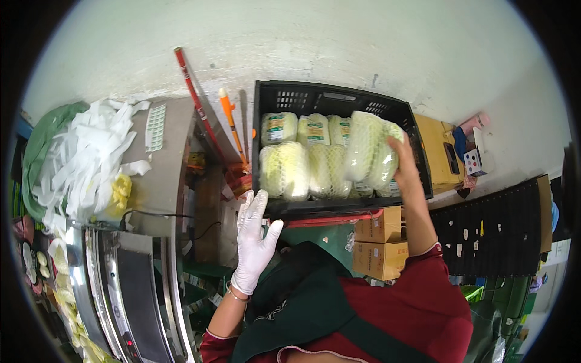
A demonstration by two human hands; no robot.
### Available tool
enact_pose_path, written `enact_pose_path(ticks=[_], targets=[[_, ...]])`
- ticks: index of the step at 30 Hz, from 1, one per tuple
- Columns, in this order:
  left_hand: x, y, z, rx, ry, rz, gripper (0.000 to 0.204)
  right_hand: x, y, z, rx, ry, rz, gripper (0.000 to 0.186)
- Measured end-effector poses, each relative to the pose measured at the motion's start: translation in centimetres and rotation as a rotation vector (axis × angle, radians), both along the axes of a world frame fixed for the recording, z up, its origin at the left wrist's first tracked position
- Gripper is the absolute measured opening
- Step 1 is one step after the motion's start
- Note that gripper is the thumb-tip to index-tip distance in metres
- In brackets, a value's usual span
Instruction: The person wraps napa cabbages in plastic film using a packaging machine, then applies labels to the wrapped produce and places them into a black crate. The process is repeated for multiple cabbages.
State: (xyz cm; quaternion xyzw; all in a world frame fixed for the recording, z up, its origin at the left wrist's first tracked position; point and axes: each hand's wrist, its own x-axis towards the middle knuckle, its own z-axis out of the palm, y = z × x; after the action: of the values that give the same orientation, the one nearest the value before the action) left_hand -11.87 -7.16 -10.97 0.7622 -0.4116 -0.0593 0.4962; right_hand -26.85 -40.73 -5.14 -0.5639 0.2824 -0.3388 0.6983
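A black plastic crate (339, 209) in front of me holds several pale green napa cabbages (284, 172) in clear film and white foam netting. My bare right hand (402, 158) reaches into its right side. The fingers grip a wrapped napa cabbage (385, 166), raised above the lower ones; another wrapped cabbage (364, 142) lies against its left side, and I cannot tell whether the hand bears that one too. My left hand (254, 242), in a white glove, is open beside the crate's near left corner, fingers apart and holding nothing.
At left, a grey surface (163, 175) carries a heap of white strips (85, 157) and a yellow bag (121, 192). A red pole (196, 97) and an orange-handled stick (233, 124) lean against the wall. Cardboard boxes (378, 257) stand below the crate; a dark conveyor belt (490, 230) is at right.
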Motion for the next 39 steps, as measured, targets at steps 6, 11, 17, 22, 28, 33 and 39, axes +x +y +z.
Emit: enact_pose_path(ticks=[6,11,17,22,28,33,39], targets=[[0.1,-6.2,-2.5,0.294,-0.394,-0.102,0.063,-5.0,-8.5,-6.6,0.145,0.269,0.143,0.064],[-0.1,-7.6,-3.5,0.5,-0.542,-0.178,0.074,-3.4,-8.1,-10.7,0.252,0.486,0.13,0.08],[-0.2,-7.8,-3.4,0.513,-0.529,-0.192,0.069,-3.5,-7.2,-10.7,0.287,0.491,0.134,0.08],[-0.3,-8.4,-3.4,0.538,-0.508,-0.221,0.066,-4.1,-9.1,-9.0,-0.16,0.812,0.244,0.074],[0.3,-7.6,-3.3,0.507,-0.494,-0.199,0.062,1.4,-3.6,-8.8,-1.459,0.897,0.215,0.065],[0.9,-4.8,-2.1,0.174,-0.313,-0.249,0.06,2.3,-2.0,-11.0,-1.433,0.977,0.393,0.072],[-0.1,6.8,-2.9,0.293,-0.022,-0.137,0.061,0.5,-2.4,-11.7,-1.652,0.919,0.333,0.056]])
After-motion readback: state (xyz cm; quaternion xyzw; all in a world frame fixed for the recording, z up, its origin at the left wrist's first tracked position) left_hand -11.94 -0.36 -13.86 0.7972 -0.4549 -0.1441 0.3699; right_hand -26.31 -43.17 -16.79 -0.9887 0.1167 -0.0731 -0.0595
